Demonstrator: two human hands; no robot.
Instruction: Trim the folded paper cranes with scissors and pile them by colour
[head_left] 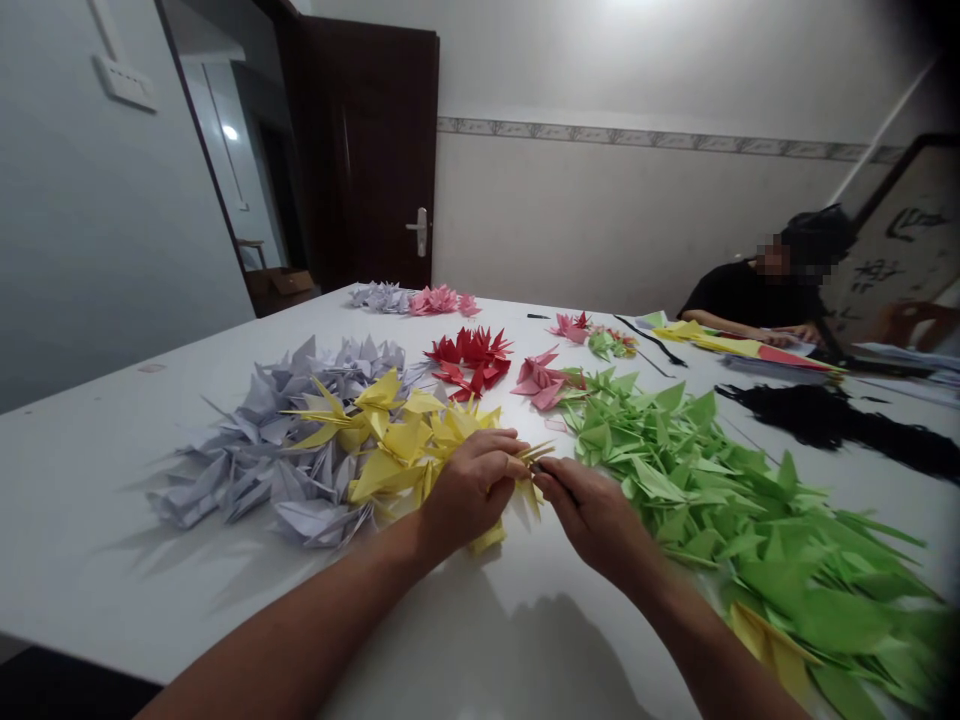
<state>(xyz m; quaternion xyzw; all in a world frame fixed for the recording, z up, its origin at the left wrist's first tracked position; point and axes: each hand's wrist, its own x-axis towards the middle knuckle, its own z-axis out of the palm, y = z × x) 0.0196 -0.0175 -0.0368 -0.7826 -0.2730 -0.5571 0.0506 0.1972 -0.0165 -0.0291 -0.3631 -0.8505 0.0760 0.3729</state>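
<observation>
My left hand is closed on folded yellow paper pieces, whose points stick out past its fingers. Close by on the right, my right hand pinches a small dark object against the tips of the yellow pieces; what it is cannot be made out. Under and behind my left hand lies a pile of yellow folded paper. Left of that spreads a heap of pale lilac folded paper. A large heap of green folded paper lies to the right of my right hand.
Red folded papers and a pink cluster lie beyond my hands on the white table. Black cords are at the right. A person in black sits at the far right, beside coloured paper sheets.
</observation>
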